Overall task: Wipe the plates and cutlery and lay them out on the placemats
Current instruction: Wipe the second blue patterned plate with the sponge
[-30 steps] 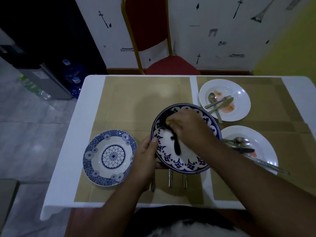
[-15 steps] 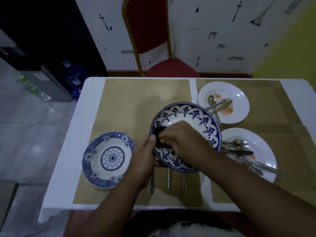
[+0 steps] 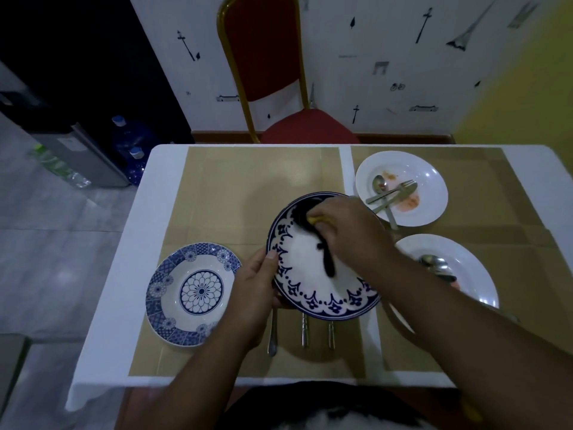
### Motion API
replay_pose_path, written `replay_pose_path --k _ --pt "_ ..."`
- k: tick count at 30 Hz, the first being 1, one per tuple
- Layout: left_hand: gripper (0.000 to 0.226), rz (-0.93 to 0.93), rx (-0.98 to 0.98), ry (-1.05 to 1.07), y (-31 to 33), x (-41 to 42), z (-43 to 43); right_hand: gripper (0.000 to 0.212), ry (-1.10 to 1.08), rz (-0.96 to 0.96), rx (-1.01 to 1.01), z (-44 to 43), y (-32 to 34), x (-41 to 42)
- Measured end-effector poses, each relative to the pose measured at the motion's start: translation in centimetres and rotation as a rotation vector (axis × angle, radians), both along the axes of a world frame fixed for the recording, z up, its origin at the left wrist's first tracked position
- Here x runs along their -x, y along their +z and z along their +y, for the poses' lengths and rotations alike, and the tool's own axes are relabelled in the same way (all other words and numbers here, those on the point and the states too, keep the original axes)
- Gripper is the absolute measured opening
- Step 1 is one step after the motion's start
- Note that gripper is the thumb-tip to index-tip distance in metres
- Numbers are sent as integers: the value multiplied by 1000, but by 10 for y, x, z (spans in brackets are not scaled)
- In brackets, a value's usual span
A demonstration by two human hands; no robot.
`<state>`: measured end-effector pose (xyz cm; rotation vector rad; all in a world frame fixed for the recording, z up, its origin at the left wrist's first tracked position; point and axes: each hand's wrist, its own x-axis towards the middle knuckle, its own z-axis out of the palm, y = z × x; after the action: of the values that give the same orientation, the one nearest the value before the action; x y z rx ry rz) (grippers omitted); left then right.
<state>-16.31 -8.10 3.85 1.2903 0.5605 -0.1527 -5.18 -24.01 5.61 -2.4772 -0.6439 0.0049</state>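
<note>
My left hand [image 3: 254, 293] grips the left rim of a large blue-and-white plate [image 3: 310, 283], held tilted above the near placemat [image 3: 235, 193]. My right hand [image 3: 350, 234] presses a dark cloth [image 3: 325, 259] with a yellow part against the plate's upper inside. A smaller blue patterned plate [image 3: 193, 294] lies on the mat to the left. Three cutlery handles [image 3: 304, 332] stick out from under the held plate. Two white plates with cutlery sit at the right: the far one [image 3: 431, 181] stained orange, the near one [image 3: 465, 265] partly hidden by my forearm.
A red chair [image 3: 279, 88] with a gold frame stands behind the table's far edge. Water bottles [image 3: 130, 141] and a grey dispenser stand on the floor at the left. The second placemat [image 3: 508, 218] holds the white plates.
My right hand with the cloth has swept from the plate's lower left rim up to its top edge. The plate has tilted more towards me. My left hand keeps its grip.
</note>
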Motion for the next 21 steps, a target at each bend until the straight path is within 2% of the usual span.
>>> replay_pose_path --k 2,6,9,12,16,18,21 --pt "25 5 24 56 1 -1 2 23 -54 -18 84 -13 3 -5" --pt "24 2 -4 112 -2 -3 6 22 -66 130 236 -21 -2 30" --pt "24 14 3 85 -2 -2 5 20 67 237 143 -8 -3 64" --pt "26 4 -8 20 -2 -1 0 21 146 177 30 11 -4 67" --pt "28 19 -13 -31 -4 3 -6 18 -154 59 -81 12 -9 27" --pt "29 37 3 -31 -4 5 -8 18 -221 28 -120 5 -8 11" --pt "29 23 -2 -34 -3 1 -7 20 35 67 -35 5 -6 17"
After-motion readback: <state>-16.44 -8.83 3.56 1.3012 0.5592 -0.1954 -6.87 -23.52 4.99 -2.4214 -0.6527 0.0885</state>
